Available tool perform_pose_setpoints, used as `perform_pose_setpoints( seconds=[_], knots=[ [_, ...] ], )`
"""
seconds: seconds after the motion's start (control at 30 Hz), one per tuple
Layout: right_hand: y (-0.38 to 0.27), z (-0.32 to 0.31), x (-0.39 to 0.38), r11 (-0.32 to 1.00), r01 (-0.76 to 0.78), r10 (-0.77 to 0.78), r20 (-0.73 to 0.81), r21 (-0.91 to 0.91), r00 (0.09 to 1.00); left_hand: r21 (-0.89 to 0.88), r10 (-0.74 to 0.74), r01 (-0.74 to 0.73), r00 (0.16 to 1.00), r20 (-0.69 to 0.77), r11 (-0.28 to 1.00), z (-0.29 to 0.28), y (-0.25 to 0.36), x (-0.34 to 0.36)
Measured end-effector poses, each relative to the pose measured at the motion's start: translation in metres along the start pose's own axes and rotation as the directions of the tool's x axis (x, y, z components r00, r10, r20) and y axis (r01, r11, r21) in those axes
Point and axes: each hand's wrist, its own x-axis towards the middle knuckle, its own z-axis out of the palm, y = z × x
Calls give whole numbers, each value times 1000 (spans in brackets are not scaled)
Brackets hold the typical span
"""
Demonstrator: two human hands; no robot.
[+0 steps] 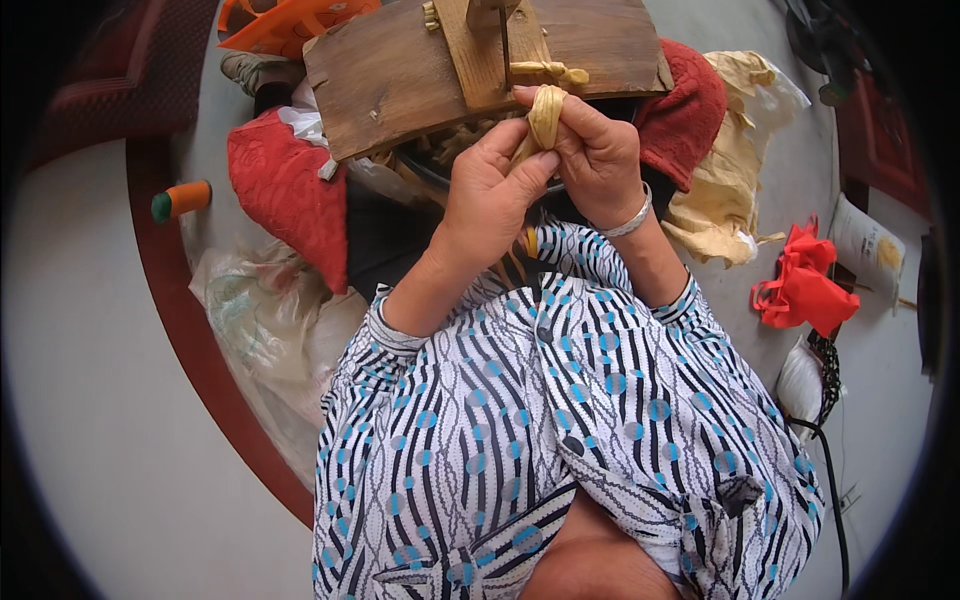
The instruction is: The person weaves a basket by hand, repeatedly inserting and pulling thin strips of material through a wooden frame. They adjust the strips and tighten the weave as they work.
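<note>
Left: orange roll, green end (185, 202), lying by a reddish-brown floor strip (200, 350). Below it, toward centre: crumpled clear plastic bag (255, 315). Right: bright red bag (808, 280), rumpled; white bundle (800, 382) beneath. Lower right: black cord (836, 500), trailing down the frame over pale floor (895, 450).

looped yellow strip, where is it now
In the head view, the looped yellow strip is right of upper centre, held between left hand and right hand, near the wooden board.

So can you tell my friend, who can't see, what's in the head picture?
A person's left hand and right hand hold a looped yellowish strip near a wooden board. Red cloth shows on both sides.
</note>
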Motion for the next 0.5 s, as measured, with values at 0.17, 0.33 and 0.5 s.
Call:
perform_pose_setpoints(
  seconds=[0.17, 0.33, 0.5],
  knots=[
    [10, -5, 3, 873, 207, -185, 93, -442, 978, 430, 38, -26, 999, -19, 902, -26, -10, 1],
    [18, -3, -13, 959, -9, 85, 258, -282, 962, 954, 520, -300, 817, 247, 18, -35, -20, -10],
    [16, -1, -25, 622, -643, 418, 505, 447, 755, 866, 697, -486, 663, 274, 122, -36, -43, -6]
  ],
)
